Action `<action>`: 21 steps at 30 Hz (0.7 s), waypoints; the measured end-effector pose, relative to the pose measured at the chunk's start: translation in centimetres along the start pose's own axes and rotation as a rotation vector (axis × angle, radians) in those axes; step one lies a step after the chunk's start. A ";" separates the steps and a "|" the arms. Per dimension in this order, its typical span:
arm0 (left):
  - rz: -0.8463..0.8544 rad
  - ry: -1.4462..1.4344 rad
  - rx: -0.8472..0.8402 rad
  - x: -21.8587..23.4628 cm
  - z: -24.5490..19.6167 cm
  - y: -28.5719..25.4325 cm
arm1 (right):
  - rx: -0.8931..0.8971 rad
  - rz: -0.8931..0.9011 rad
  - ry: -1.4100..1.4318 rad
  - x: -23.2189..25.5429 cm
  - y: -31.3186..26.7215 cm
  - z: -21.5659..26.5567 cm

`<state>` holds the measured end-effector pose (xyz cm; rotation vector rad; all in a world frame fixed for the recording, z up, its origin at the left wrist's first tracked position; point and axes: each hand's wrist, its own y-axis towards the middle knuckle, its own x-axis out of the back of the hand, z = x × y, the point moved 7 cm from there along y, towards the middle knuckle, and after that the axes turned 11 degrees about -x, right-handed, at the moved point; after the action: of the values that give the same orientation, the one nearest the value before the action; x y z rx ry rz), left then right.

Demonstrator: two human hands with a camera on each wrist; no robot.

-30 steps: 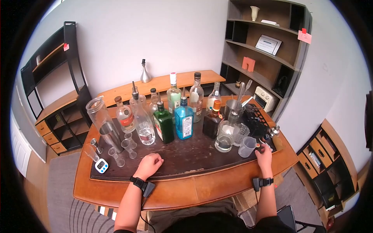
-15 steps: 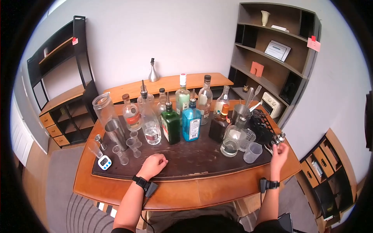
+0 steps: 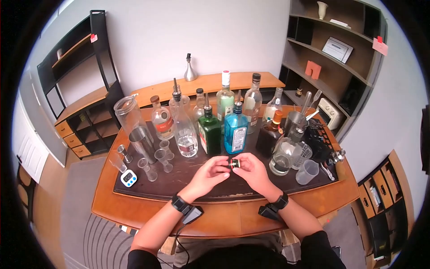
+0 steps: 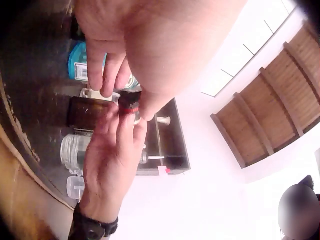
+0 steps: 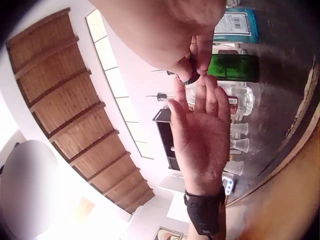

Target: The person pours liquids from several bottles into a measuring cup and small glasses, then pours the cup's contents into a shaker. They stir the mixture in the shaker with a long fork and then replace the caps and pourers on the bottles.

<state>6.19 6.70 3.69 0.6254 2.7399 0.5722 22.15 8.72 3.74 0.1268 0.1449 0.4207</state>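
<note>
My right hand (image 3: 256, 174) pinches a small dark bottle cap (image 3: 235, 164) with a red band and some green between thumb and fingers, over the front middle of the dark mat. Facing it from the left is my left hand (image 3: 207, 178), its fingers loosely extended and their tips right at the cap. In the right wrist view the left palm (image 5: 202, 145) lies open, its thumb apart from the cap. Just behind both hands stand a green bottle (image 3: 210, 134) and a blue bottle (image 3: 236, 134), each with a pourer; a dark brown bottle (image 3: 268, 140) is to their right.
To the left are a digital timer (image 3: 128, 178), several small glasses (image 3: 148, 170) and a metal shaker (image 3: 141, 142). A clear jar (image 3: 281, 160), a plastic measuring cup (image 3: 307, 172) and a black rack (image 3: 317, 143) occupy the right side. More bottles line the back.
From the right edge of the table, my right hand has come to the middle with the cap. My left hand has lifted from the mat and moved right to meet it. The head view has shifted.
</note>
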 end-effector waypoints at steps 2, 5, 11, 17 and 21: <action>-0.068 0.036 -0.020 0.6 1.1 0.6 | -0.016 0.005 0.011 -0.4 0.7 -1.2; -0.117 0.051 0.018 1.6 3.3 0.4 | -0.057 -0.015 0.035 0.1 0.3 -2.8; -0.142 0.055 0.085 2.1 4.2 -1.1 | -0.070 -0.088 -0.192 0.0 -0.8 -3.4; -0.162 0.059 -0.009 1.9 4.0 -1.6 | -0.097 -0.098 -0.265 0.2 -1.0 -3.4; -0.127 0.358 -0.130 1.5 2.3 -1.3 | -0.166 0.026 -0.023 0.2 -0.7 -5.6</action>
<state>5.26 7.02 0.83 0.3419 3.0088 0.8987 21.64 8.71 -1.91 -0.0297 0.0850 0.4555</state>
